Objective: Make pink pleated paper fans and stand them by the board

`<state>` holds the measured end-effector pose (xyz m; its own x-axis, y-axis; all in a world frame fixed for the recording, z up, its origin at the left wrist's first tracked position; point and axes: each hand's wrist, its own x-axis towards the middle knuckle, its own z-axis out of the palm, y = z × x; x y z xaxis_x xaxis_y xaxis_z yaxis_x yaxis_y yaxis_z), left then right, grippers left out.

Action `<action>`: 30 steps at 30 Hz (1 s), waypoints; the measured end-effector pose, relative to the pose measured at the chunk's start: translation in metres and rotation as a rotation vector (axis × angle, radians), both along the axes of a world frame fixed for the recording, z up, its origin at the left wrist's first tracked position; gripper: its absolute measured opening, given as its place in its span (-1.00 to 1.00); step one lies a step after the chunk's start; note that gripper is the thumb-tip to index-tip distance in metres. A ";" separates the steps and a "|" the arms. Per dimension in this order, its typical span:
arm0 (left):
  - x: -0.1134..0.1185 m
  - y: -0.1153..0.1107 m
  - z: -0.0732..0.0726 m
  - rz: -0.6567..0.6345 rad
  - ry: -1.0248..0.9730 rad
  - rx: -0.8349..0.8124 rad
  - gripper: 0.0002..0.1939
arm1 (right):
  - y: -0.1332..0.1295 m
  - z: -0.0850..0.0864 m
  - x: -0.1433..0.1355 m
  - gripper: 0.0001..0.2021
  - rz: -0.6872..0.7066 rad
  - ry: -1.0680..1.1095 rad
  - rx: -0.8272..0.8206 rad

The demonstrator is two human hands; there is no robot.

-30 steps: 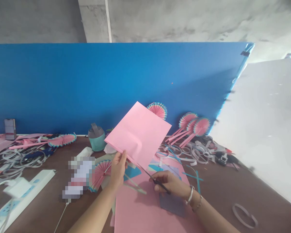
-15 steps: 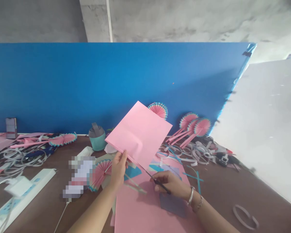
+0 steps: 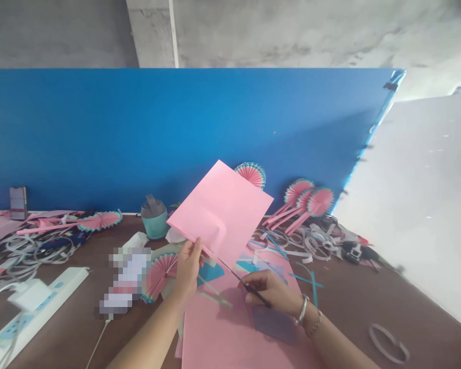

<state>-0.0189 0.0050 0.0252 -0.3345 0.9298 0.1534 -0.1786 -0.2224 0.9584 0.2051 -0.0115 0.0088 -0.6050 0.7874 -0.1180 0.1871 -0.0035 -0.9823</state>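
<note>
A folded sheet of pink paper (image 3: 223, 205) is held up at a slant, with a bulge near its lower edge. My left hand (image 3: 189, 264) pinches that lower edge between thumb and fingers. My right hand (image 3: 267, 291) grips a slim, dark-handled knife (image 3: 259, 296). Its narrow blade points up and left, lying along the paper's lower edge near my left hand; the tip is hard to make out. Beneath my hands lies a large pink sheet (image 3: 218, 341), with blue paper pieces (image 3: 211, 274) and a grey-purple rectangle (image 3: 273, 324) on it.
Pleated pink paper fans (image 3: 319, 202) lean against the blue partition (image 3: 176, 133). Another fan (image 3: 159, 277) lies beside my left forearm. A teal cup (image 3: 154, 225), a white power strip (image 3: 42, 312), a phone (image 3: 18, 203) and curled paper strips (image 3: 318, 243) lie around the brown table (image 3: 349, 302).
The paper and both hands hold almost the same position. The knife's blade lies along the paper's lower edge in both frames, with barely any visible shift.
</note>
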 end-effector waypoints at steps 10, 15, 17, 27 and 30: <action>0.003 -0.001 -0.001 -0.019 -0.013 -0.016 -0.58 | 0.001 -0.006 -0.002 -0.51 -0.012 0.006 0.021; 0.004 -0.003 0.002 -0.020 -0.011 -0.024 -0.57 | 0.001 -0.005 -0.002 -0.55 -0.003 0.012 0.030; 0.005 -0.004 0.003 -0.012 -0.006 -0.027 -0.57 | 0.002 -0.005 -0.001 -0.58 0.006 0.007 0.053; 0.003 -0.002 -0.001 -0.028 -0.016 -0.019 -0.57 | 0.001 -0.006 -0.003 -0.57 -0.020 -0.008 0.052; 0.005 -0.003 0.001 -0.034 -0.020 -0.022 -0.57 | 0.001 -0.007 -0.004 -0.55 -0.028 -0.004 0.048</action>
